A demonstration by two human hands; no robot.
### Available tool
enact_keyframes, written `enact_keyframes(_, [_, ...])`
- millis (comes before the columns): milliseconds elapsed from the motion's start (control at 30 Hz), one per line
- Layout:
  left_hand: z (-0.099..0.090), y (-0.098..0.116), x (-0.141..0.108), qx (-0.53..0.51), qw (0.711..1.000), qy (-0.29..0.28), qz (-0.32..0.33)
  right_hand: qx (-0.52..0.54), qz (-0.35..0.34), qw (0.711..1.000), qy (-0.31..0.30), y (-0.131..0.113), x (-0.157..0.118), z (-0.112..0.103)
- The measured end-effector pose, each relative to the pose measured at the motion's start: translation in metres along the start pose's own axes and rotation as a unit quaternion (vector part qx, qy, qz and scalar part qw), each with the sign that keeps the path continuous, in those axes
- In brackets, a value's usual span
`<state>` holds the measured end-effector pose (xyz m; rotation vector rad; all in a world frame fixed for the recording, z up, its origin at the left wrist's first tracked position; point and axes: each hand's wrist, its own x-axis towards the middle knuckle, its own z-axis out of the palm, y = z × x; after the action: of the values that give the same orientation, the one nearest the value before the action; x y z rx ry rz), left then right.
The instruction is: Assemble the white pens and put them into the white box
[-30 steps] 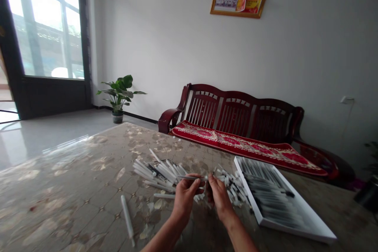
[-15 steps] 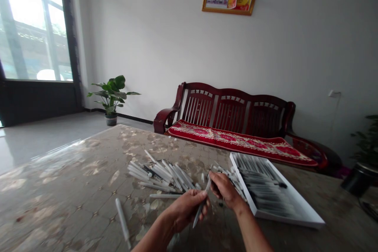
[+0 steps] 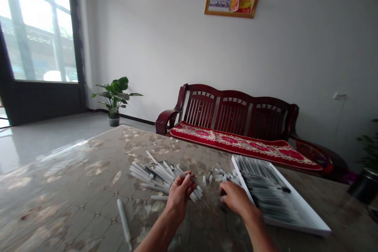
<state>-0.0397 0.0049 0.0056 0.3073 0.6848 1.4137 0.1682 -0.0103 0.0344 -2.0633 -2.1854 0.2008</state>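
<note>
Both hands have moved apart since the earlier frame, where they met around 1 tilted pen near the lower centre. Now the left hand is more to the left and a little higher, and the right hand is at the right of the lower centre. So the 2 hands no longer work together on the same thing.

The left hand is closed in a pinch on what seems to be 1 slim pen, which points to the right, at the edge of the pile of pale pens. Its thumb lies on top, and its forearm rises from the bottom edge of the frame.

The right hand has its back up and its fingers curled down. I cannot tell if it holds something, because the fingertips are dark and partly hidden. It is just beside the small pale pieces and near the white box with rows of pens. 1 lone pen lies on the table, at the lower left.
</note>
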Motion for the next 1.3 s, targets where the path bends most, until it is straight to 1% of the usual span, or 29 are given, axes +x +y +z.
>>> enact_keyframes(100, [-0.001, 0.000, 0.001, 0.004, 1.000, 0.017, 0.019, 0.058, -0.014, 0.997, 0.045, -0.013, 0.003, -0.002])
enact_keyframes(200, [-0.002, -0.002, 0.002, 0.017, 0.999, 0.011, 0.031, 0.147, -0.071, 0.981, 0.102, -0.031, 0.005, -0.005])
enact_keyframes(267, [-0.003, -0.003, 0.002, 0.019, 0.999, 0.005, 0.037, 0.183, -0.104, 0.969, 0.132, -0.041, 0.005, -0.003])
enact_keyframes(433, [-0.004, -0.002, 0.002, 0.018, 0.999, 0.008, 0.042, 0.220, -0.135, 0.952, 0.162, -0.050, 0.005, 0.006])
enact_keyframes(567, [-0.003, -0.002, 0.001, 0.014, 0.999, 0.007, 0.041, 0.202, -0.139, 0.952, 0.182, -0.052, 0.005, 0.009])
enact_keyframes(800, [-0.002, -0.002, 0.000, 0.006, 0.999, 0.016, 0.045, 0.170, -0.130, 0.956, 0.200, -0.052, 0.006, 0.012])
enact_keyframes(1067, [-0.003, -0.004, 0.000, 0.035, 0.998, 0.002, 0.048, 0.193, -0.148, 0.949, 0.201, -0.056, 0.006, 0.017])
enact_keyframes(1167, [-0.004, -0.005, -0.001, 0.070, 0.996, -0.013, 0.062, 0.244, -0.131, 0.942, 0.191, -0.059, 0.006, 0.015])
enact_keyframes(1233, [-0.004, -0.005, -0.003, 0.090, 0.993, -0.026, 0.073, 0.317, -0.088, 0.930, 0.166, -0.061, 0.007, 0.014])
enact_keyframes(1300, [-0.005, -0.005, -0.004, 0.105, 0.990, -0.039, 0.083, 0.406, -0.026, 0.905, 0.125, -0.061, 0.009, 0.013])
